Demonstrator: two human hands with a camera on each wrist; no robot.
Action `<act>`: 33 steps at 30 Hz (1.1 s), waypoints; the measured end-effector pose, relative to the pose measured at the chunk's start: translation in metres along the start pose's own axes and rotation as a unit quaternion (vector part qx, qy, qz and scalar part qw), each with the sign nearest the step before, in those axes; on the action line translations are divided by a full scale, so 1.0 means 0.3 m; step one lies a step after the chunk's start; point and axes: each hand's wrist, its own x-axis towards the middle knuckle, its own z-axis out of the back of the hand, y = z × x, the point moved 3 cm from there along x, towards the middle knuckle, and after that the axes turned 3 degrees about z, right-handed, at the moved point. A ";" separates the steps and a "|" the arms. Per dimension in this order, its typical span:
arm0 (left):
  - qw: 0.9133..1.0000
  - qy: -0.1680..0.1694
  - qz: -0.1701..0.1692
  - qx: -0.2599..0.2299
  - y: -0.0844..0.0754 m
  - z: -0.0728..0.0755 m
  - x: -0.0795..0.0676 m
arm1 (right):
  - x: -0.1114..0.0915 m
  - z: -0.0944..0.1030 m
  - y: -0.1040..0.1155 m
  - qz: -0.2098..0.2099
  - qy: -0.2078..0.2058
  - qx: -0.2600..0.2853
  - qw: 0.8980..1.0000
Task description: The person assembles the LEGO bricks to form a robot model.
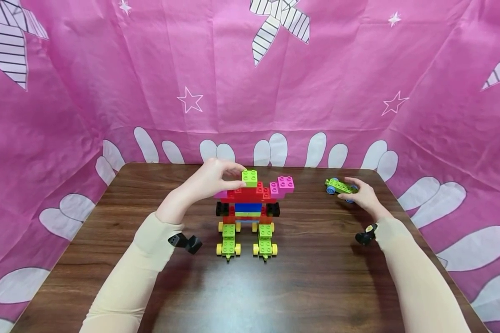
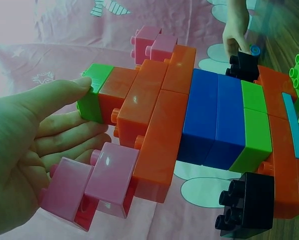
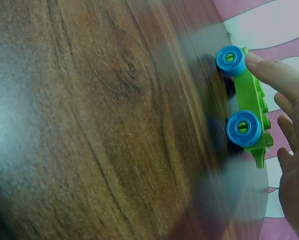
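Observation:
A figure of toy building bricks stands upright in the middle of the table, with red, blue and black bricks in its body and pink bricks for arms. Its feet are two green wheeled bases with yellow wheels. My left hand pinches the light green brick at the top, thumb on the near side and fingers behind. At the right, my right hand holds the end of a green toy car base with blue wheels, thumb beside one wheel.
The dark wooden table ends at a pink cloth backdrop printed with white shapes, which rises behind and at both sides. A black wrist camera sits at the left cuff, another at the right cuff.

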 end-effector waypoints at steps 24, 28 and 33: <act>1.000 -0.006 -0.013 0.001 0.008 -0.001 0.000 | 0.009 -0.013 -0.044 -0.031 0.041 -0.021 0.998; 1.000 -0.006 -0.015 0.002 0.010 -0.002 0.003 | 0.009 -0.017 -0.043 -0.034 0.048 -0.019 0.998; 1.000 -0.005 -0.014 0.001 0.013 -0.003 0.003 | 0.012 -0.020 -0.047 -0.037 0.056 -0.024 0.997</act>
